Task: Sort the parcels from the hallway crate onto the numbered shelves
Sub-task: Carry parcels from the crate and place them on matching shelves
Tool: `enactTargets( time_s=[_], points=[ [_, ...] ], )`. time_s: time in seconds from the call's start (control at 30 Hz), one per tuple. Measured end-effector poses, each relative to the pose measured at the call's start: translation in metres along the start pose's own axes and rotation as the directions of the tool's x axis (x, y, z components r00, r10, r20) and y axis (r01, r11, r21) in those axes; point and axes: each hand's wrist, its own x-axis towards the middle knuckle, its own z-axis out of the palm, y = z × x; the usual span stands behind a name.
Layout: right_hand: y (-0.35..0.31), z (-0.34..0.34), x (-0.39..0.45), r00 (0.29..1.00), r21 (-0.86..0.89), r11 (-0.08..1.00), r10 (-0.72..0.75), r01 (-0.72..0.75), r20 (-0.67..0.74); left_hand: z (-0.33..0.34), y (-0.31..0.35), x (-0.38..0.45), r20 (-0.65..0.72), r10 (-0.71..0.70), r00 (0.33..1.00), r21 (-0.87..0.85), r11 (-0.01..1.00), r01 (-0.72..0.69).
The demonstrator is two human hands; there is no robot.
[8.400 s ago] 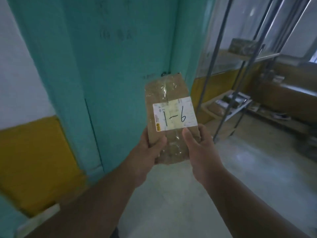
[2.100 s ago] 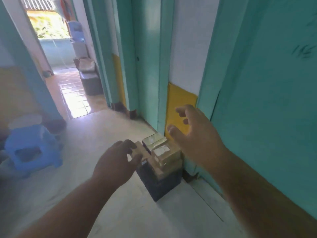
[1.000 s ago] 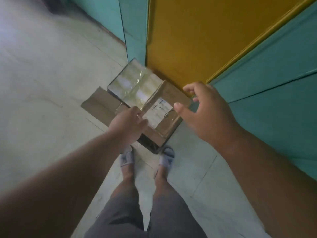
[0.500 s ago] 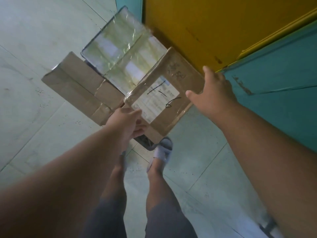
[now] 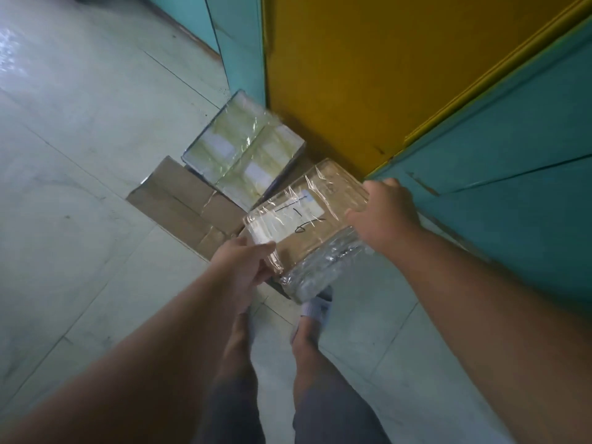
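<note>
A brown cardboard parcel (image 5: 315, 233) wrapped in clear tape, with a white label hand-marked "1-6", is held above the crate. My left hand (image 5: 243, 265) grips its near left corner. My right hand (image 5: 382, 213) holds its far right edge, fingers curled over the side. Under and behind it, a pale tape-wrapped parcel (image 5: 243, 145) lies on top of the pile. A flat brown cardboard parcel (image 5: 182, 203) sticks out to the left. The dark crate is almost fully hidden; only a sliver shows under the held parcel.
The pile stands on the pale tiled floor (image 5: 80, 187) against a yellow wall panel (image 5: 352, 75) with teal door frames (image 5: 512, 187) either side. My legs and grey slippers (image 5: 315, 310) are just below the parcel.
I have taken the "1-6" parcel in both hands and lifted it up and toward me, off the pile. My right hand moved from reaching to holding its far edge.
</note>
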Motion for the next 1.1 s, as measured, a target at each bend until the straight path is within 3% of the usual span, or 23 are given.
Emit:
enactTargets(
  time_s=[0.1,0.27,0.4,0.63,0.77,1.1],
  points=[
    [-0.003,-0.018,-0.019,1.0,0.032,0.999,-0.022,0.022,-0.009,0.0,-0.004,-0.024,-0.03,0.01,1.0,0.103,0.995,-0.007],
    [-0.009,-0.063,-0.049,0.981,0.082,0.978,-0.19,0.192,-0.022,-0.013,-0.008,-0.073,0.054,0.055,0.997,-0.191,0.981,-0.044],
    [-0.03,-0.118,-0.078,0.956,0.114,0.95,-0.284,0.29,-0.066,-0.033,0.007,-0.13,0.066,0.107,0.992,-0.225,0.97,-0.09],
    [-0.058,-0.203,-0.142,0.927,0.102,0.94,-0.298,0.327,-0.23,-0.054,0.037,-0.217,0.089,0.219,0.972,-0.343,0.922,-0.177],
    [-0.079,-0.227,-0.181,0.903,0.179,0.93,-0.245,0.322,-0.352,-0.066,0.049,-0.243,0.152,0.35,0.924,-0.26,0.916,-0.304],
    [-0.112,-0.222,-0.257,0.879,0.259,0.96,0.027,0.111,-0.476,-0.116,0.077,-0.263,0.386,0.362,0.849,-0.037,0.925,-0.377]
  ],
)
